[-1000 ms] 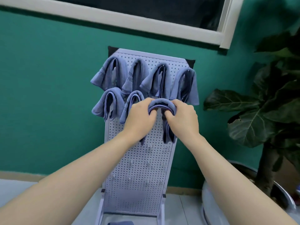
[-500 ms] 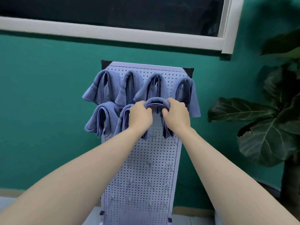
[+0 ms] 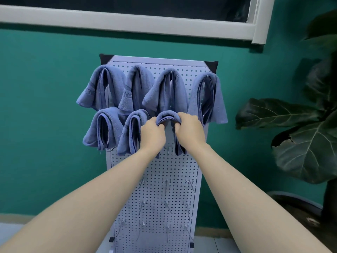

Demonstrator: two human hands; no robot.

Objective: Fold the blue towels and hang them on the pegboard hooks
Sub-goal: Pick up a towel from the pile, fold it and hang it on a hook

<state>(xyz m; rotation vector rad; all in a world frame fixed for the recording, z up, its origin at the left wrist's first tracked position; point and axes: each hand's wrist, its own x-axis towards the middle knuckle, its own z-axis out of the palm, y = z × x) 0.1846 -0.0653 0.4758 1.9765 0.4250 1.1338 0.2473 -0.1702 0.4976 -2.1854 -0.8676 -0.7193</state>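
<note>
Item: folded blue towel (image 3: 168, 116), centre of the frame, third place in the lower row of the pegboard (image 3: 155, 189). It is draped in an arch with its folds hanging down on either side; the peg under it is hidden.

Your left hand (image 3: 152, 135): grip closed on the left side of the arch, fingers curled into the cloth.

Your right hand (image 3: 188, 129): grip closed on the right side of the arch, fingers curled over the fold.

Upper row, four hung towels, left to right: first towel (image 3: 99, 88), with a darker woven band whose letters are too foreshortened to read; second towel (image 3: 138, 90), with a band showing "NE" and the rest hidden in the fold; third towel (image 3: 166, 90); fourth towel (image 3: 207, 99), at the board's right edge.

Lower row, to the left of your hands: fifth towel (image 3: 104, 127) and sixth towel (image 3: 132, 132), the latter just beside your left hand, with a trace of lettering that cannot be read.

Bare metal hooks (image 3: 166, 185) sit in rows on the lower half of the board.

Surroundings: green wall (image 3: 45, 125), white window frame (image 3: 127, 21) along the top, large-leafed potted plant (image 3: 300, 143) at the right.
</note>
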